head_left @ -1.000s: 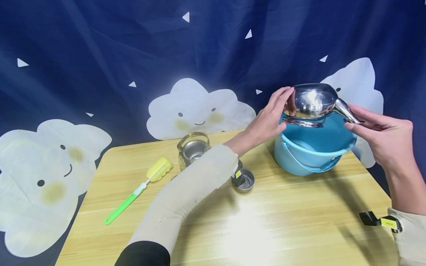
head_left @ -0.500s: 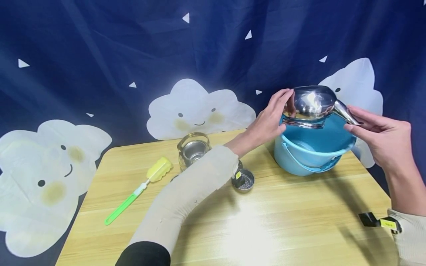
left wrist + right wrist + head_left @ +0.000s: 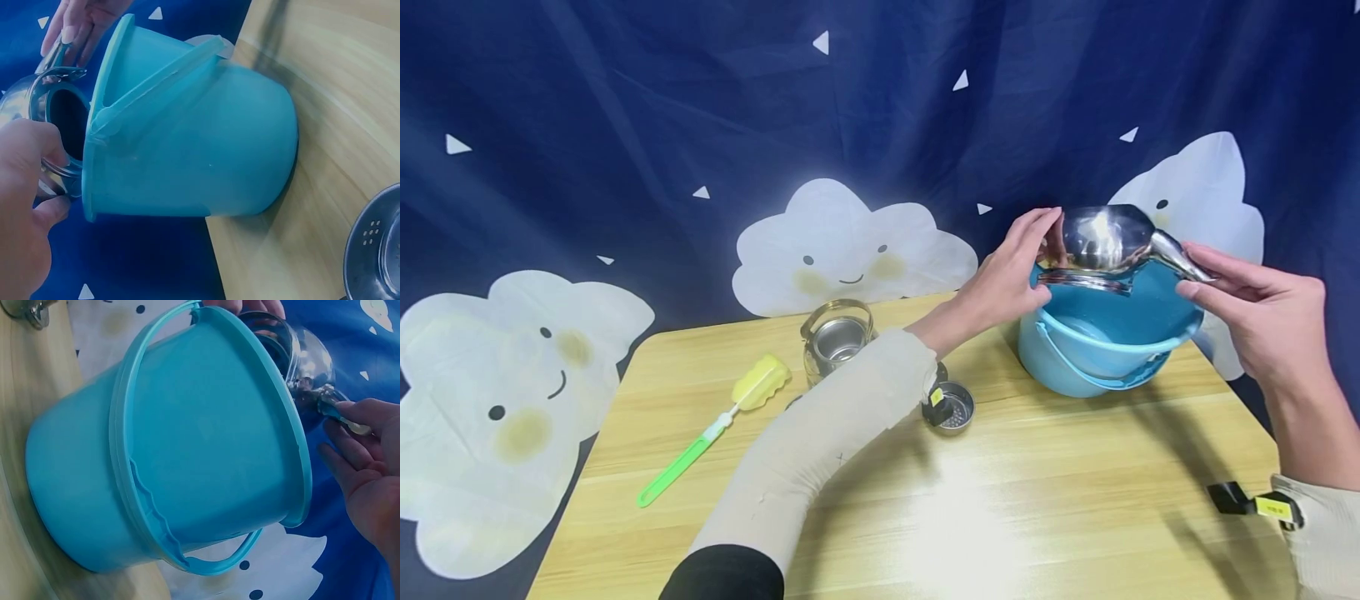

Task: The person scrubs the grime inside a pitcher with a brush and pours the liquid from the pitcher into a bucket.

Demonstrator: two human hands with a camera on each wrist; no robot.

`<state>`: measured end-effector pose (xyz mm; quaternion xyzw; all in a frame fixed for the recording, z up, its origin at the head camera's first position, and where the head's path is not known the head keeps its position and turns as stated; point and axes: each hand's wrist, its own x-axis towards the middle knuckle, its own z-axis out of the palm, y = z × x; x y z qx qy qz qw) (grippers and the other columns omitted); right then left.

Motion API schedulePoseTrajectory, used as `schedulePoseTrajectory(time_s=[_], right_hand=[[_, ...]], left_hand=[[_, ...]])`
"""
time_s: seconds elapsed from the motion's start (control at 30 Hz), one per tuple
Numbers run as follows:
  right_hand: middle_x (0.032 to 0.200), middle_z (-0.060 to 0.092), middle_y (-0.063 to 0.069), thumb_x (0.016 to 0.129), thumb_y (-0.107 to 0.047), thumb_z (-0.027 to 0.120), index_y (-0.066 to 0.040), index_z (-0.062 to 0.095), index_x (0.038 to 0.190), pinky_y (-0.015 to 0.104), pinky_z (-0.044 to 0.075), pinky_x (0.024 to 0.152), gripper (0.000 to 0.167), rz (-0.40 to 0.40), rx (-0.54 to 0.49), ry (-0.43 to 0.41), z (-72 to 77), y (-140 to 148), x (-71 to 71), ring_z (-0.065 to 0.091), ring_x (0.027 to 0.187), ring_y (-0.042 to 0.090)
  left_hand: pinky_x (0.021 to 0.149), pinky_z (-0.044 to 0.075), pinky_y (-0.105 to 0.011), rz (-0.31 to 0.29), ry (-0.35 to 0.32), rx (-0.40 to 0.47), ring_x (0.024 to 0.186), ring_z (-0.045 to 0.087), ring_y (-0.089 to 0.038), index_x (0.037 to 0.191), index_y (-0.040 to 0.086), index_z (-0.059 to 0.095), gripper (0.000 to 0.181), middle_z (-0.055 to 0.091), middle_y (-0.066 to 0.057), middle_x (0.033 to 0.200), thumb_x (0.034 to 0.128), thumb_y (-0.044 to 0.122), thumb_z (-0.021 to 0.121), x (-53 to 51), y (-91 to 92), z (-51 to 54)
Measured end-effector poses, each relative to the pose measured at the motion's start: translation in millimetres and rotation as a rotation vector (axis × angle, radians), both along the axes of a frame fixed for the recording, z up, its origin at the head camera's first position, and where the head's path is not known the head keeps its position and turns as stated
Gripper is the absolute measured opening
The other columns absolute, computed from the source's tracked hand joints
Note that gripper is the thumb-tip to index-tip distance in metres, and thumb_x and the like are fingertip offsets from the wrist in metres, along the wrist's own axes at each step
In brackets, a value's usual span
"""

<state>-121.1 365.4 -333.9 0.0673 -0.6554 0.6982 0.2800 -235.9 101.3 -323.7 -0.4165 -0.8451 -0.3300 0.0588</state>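
Note:
A shiny metal pot point(image 3: 1101, 237) is held upside down over the light blue bucket point(image 3: 1067, 362), its dark round mouth facing the bucket in the left wrist view. My left hand point(image 3: 1003, 279) grips the pot's side near the rim, thumb low and fingers up along the body. With thumb and fingers, my right hand point(image 3: 1270, 312) pinches the tip of the tapered spout-like arm point(image 3: 1176, 257) that slopes down from the pot. In the right wrist view the bucket's rim point(image 3: 300, 447) hides part of the pot.
A metal kettle point(image 3: 838, 337) with an arched handle stands partly behind my left sleeve. Right of the sleeve sits a small perforated metal strainer point(image 3: 957, 408). A yellow sponge brush point(image 3: 760, 383) with a green handle lies at the left of the wooden table point(image 3: 1037, 508).
Both hands stay on the pot. Its body has tipped slightly and sunk a little lower over the bucket. The bucket and the things on the table have stayed put.

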Motion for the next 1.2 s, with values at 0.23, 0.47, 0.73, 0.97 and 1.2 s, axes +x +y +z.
schedulePoseTrajectory(time_s=[0.23,0.47,0.73,0.97,1.2], right_hand=[[0.106,0.081,0.008,0.078,0.032,0.065,0.022,0.064,0.12,0.019,0.059,0.08,0.043,0.042,-0.116,0.047,-0.6,-4,-4.7,0.079,0.092,0.012],[0.099,0.082,0.01,0.078,0.03,0.067,0.022,0.064,0.119,0.017,0.061,0.075,0.041,0.045,-0.156,0.049,-0.6,-8,-7.8,0.079,0.083,0.013],[0.098,0.082,0.013,0.08,0.031,0.063,0.024,0.064,0.118,0.019,0.061,0.075,0.038,0.086,-0.208,0.073,1.3,-10,-10.9,0.078,0.082,0.016],[0.09,0.081,0.015,0.082,0.032,0.059,0.024,0.066,0.115,0.016,0.06,0.067,0.035,0.157,-0.249,0.083,8.4,-11,-9.6,0.075,0.071,0.016],[0.095,0.08,0.021,0.086,0.033,0.053,0.027,0.063,0.116,0.033,0.062,0.082,0.033,0.233,-0.304,0.088,17.0,-15,-10.7,0.08,0.088,0.026]], left_hand=[[0.076,0.043,-0.019,0.024,-0.025,0.019,0.125,0.055,-0.016,0.164,0.013,0.024,0.091,0.026,-0.006,0.169,0.0839,0.006,0.067,-2.2,-1.7,5.2],[0.097,0.042,-0.014,0.025,-0.089,0.062,0.141,0.046,-0.015,0.163,0.014,0.028,0.087,0.03,-0.006,0.168,0.0861,0.009,0.066,-4.3,-5.1,9.8],[0.111,0.036,-0.011,0.064,-0.163,0.081,0.141,0.046,-0.011,0.162,0.019,0.034,0.081,0.038,-0.001,0.165,0.088,0.019,0.069,-4.0,-9.0,16.8],[0.106,0.041,-0.011,0.077,-0.209,0.095,0.13,0.053,-0.009,0.16,0.02,0.038,0.077,0.046,0.002,0.16,0.0896,0.024,0.067,-3.1,-15.7,24.0],[0.105,0.044,-0.013,0.062,-0.297,0.117,0.128,0.061,-0.011,0.161,0.021,0.038,0.072,0.049,-0.001,0.16,0.095,0.029,0.065,-4.4,-21.5,22.2]])
